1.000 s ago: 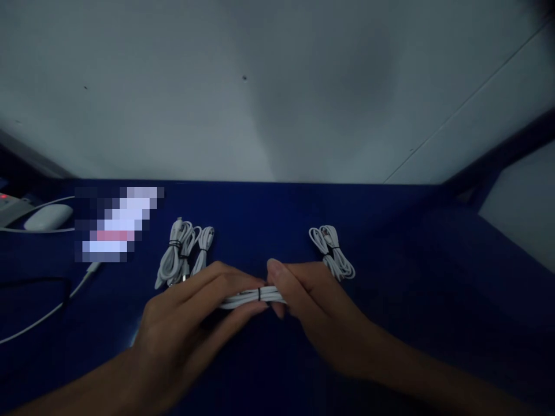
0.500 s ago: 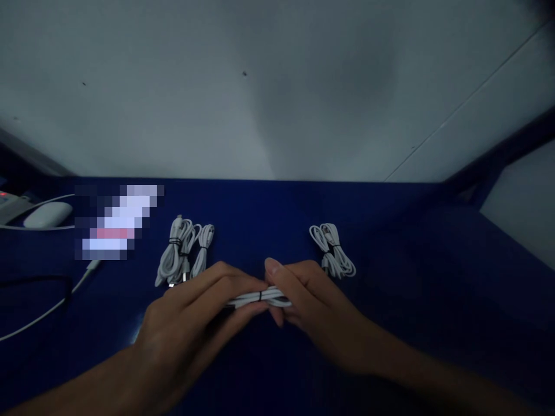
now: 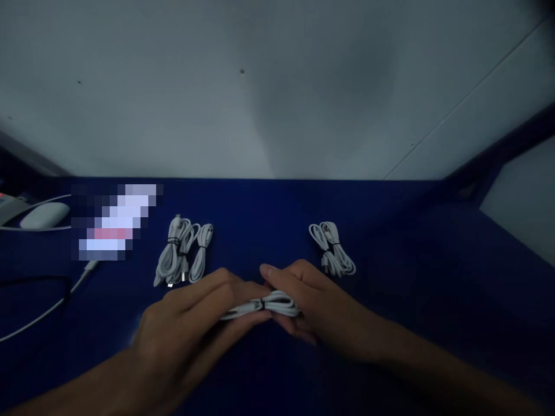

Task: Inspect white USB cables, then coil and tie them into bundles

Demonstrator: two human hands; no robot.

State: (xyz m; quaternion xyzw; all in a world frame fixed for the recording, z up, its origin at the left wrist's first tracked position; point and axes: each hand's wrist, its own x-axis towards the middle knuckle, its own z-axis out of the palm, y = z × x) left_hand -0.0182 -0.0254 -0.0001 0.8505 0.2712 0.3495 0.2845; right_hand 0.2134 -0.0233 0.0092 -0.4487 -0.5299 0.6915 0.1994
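Observation:
A coiled white cable (image 3: 280, 301), bound at its middle with a black tie, is held just above the blue table. My left hand (image 3: 191, 323) pinches it between fingers and thumb near the tie. Around the looped right end, my right hand (image 3: 321, 306) is closed, its thumb pointing left above the coil. Part of the cable's left end is hidden in my left hand. Beyond that hand lie tied white cables (image 3: 176, 251), with a narrower cable bundle (image 3: 202, 254) beside them. Beyond my right hand rests another pair of white loops (image 3: 333, 248) with black ties.
A blurred-out lit screen (image 3: 115, 222) lies at the left, a white charging lead (image 3: 47, 315) running from it. Further left are a white rounded case (image 3: 45, 215) and a white block with a red light (image 3: 11, 207). A pale wall (image 3: 243, 127) bounds the blue table (image 3: 264, 225).
The held cable has turned a little, showing more of its loops at the right. My right hand's fingers have shifted slightly down. The cables on the table stay put.

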